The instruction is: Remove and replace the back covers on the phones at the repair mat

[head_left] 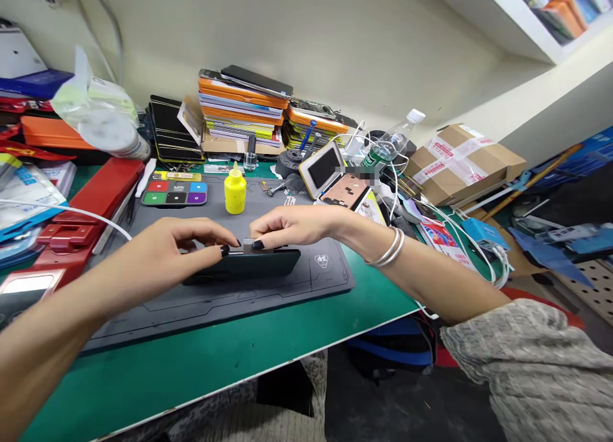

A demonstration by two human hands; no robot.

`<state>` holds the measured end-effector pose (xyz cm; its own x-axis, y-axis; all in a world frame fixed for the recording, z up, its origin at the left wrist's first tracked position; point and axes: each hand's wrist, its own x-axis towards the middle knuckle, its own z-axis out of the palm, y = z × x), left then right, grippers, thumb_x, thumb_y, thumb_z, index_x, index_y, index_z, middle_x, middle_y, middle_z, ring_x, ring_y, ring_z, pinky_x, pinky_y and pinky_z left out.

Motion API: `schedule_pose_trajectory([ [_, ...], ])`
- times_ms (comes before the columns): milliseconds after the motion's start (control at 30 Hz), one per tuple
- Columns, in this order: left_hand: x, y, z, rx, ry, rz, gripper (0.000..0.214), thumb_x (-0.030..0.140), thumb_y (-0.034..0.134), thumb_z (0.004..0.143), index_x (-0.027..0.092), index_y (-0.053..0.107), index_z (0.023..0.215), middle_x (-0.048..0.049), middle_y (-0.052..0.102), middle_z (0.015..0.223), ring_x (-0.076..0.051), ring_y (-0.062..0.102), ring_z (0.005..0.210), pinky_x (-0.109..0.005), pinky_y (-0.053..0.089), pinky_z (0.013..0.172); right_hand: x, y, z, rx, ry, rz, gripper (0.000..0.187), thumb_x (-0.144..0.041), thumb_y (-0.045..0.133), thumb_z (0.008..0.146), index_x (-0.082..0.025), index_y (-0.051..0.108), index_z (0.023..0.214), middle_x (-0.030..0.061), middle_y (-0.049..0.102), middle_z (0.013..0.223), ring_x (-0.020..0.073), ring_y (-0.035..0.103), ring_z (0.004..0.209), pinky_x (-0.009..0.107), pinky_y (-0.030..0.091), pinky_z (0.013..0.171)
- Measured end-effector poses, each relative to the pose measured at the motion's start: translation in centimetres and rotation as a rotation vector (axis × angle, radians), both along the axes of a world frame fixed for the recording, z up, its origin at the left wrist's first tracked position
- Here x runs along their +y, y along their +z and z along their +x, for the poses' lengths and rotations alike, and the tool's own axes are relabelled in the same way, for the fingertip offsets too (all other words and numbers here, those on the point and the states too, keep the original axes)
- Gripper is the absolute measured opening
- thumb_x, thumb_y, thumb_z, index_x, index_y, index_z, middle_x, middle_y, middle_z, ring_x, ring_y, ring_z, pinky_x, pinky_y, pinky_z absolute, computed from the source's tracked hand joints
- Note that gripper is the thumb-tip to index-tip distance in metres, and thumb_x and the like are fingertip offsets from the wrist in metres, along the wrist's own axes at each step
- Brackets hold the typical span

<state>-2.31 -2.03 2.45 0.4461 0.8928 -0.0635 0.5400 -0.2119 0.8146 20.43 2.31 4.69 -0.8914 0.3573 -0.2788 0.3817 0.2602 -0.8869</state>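
A dark phone (263, 264) stands on its long edge on the grey work mat (278, 308), its broad face tilted toward me. My left hand (186, 244) is closed around the phone's left end, thumb on the near side and fingers behind. My right hand (294, 226) pinches a small flat grey piece (248, 244) between thumb and finger, against the phone's upper edge near its middle. The fingertips of both hands are close together there. Behind them a yellow squeeze bottle (235, 191) stands upright on the mat.
Left of the mat lies a red tool (103, 205); a coloured sorting box (175, 193) sits at its back. Stacked phone boxes (242, 110) line the wall. To the right are a phone frame (345, 191), a water bottle (390, 142), white cables and a taped carton (464, 161).
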Motion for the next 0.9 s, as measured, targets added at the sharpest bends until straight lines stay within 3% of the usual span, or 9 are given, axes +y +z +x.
schedule_pose_trajectory([
  [133,-2.6,-0.8,0.8,0.085,0.030,0.603,0.018,0.032,0.054,0.079,0.027,0.068,0.089,-0.0017,0.069,0.094,-0.020,0.062,0.088,-0.032,0.044,0.080,-0.3,0.2,0.0,0.013,-0.025,0.029,0.028,-0.028,0.045,0.095,-0.018,0.039,0.069,-0.0066,0.030,0.067,0.0082,0.029,0.061,0.022,0.027,0.057],
  [200,-4.0,-1.5,1.3,0.120,0.065,0.701,0.019,0.027,0.054,0.080,0.027,0.065,0.095,-0.0033,0.068,0.099,-0.021,0.061,0.092,-0.034,0.043,0.082,-0.5,0.2,0.1,0.022,-0.024,0.042,0.026,-0.027,0.044,0.094,-0.017,0.040,0.071,-0.0061,0.033,0.068,0.0083,0.031,0.062,0.021,0.029,0.059],
  [300,-5.2,-2.2,2.0,0.092,0.153,0.721,0.020,0.027,0.055,0.081,0.026,0.063,0.100,-0.0028,0.069,0.102,-0.021,0.061,0.095,-0.035,0.043,0.085,-0.8,0.1,0.3,0.009,-0.038,0.043,0.023,-0.027,0.045,0.094,-0.017,0.042,0.074,-0.0056,0.037,0.069,0.0083,0.034,0.064,0.021,0.031,0.060],
  [367,-4.9,-2.1,2.3,0.056,0.229,0.611,0.019,0.034,0.056,0.082,0.028,0.064,0.098,-0.0006,0.071,0.097,-0.021,0.064,0.089,-0.033,0.045,0.081,-1.0,0.1,0.5,-0.004,-0.058,0.042,0.022,-0.027,0.045,0.093,-0.018,0.043,0.074,-0.0056,0.038,0.070,0.0084,0.035,0.064,0.021,0.031,0.060],
  [433,-3.9,-1.4,2.5,0.052,0.268,0.378,0.020,0.042,0.056,0.080,0.031,0.067,0.091,0.0018,0.073,0.088,-0.020,0.065,0.079,-0.031,0.046,0.072,-1.1,0.0,0.7,-0.005,-0.081,0.048,0.023,-0.028,0.045,0.093,-0.018,0.042,0.073,-0.0057,0.037,0.070,0.0086,0.034,0.064,0.021,0.031,0.059],
  [533,-1.6,0.3,2.6,0.101,0.161,0.003,0.023,0.048,0.056,0.075,0.030,0.071,0.076,0.0037,0.072,0.076,-0.019,0.063,0.072,-0.027,0.044,0.063,-1.2,-0.1,0.8,-0.002,-0.109,0.056,0.025,-0.031,0.046,0.094,-0.018,0.042,0.073,-0.0055,0.037,0.069,0.0086,0.034,0.064,0.021,0.031,0.059],
  [600,-0.2,1.1,2.5,0.116,0.056,-0.148,0.026,0.048,0.056,0.074,0.027,0.071,0.069,0.0034,0.069,0.069,-0.017,0.059,0.067,-0.026,0.039,0.058,-1.3,0.0,0.8,-0.008,-0.125,0.073,0.025,-0.032,0.046,0.093,-0.018,0.043,0.073,-0.0057,0.037,0.069,0.0084,0.034,0.063,0.021,0.031,0.059],
  [733,1.7,1.2,2.2,-0.019,-0.089,-0.327,0.032,0.050,0.058,0.072,0.022,0.072,0.074,0.0011,0.065,0.070,-0.015,0.053,0.067,-0.024,0.034,0.057,-1.4,0.0,0.9,-0.022,-0.155,0.097,0.023,-0.031,0.047,0.093,-0.018,0.045,0.074,-0.0061,0.038,0.068,0.0077,0.035,0.062,0.020,0.031,0.058],
  [900,2.5,0.6,2.1,-0.116,-0.128,-0.421,0.024,0.041,0.062,0.067,0.018,0.068,0.064,0.0023,0.057,0.062,-0.012,0.044,0.062,-0.024,0.030,0.057,-1.4,0.2,1.2,-0.077,-0.210,0.110,0.026,-0.036,0.045,0.094,-0.017,0.050,0.076,-0.0049,0.047,0.068,0.0080,0.043,0.061,0.019,0.037,0.056],
])
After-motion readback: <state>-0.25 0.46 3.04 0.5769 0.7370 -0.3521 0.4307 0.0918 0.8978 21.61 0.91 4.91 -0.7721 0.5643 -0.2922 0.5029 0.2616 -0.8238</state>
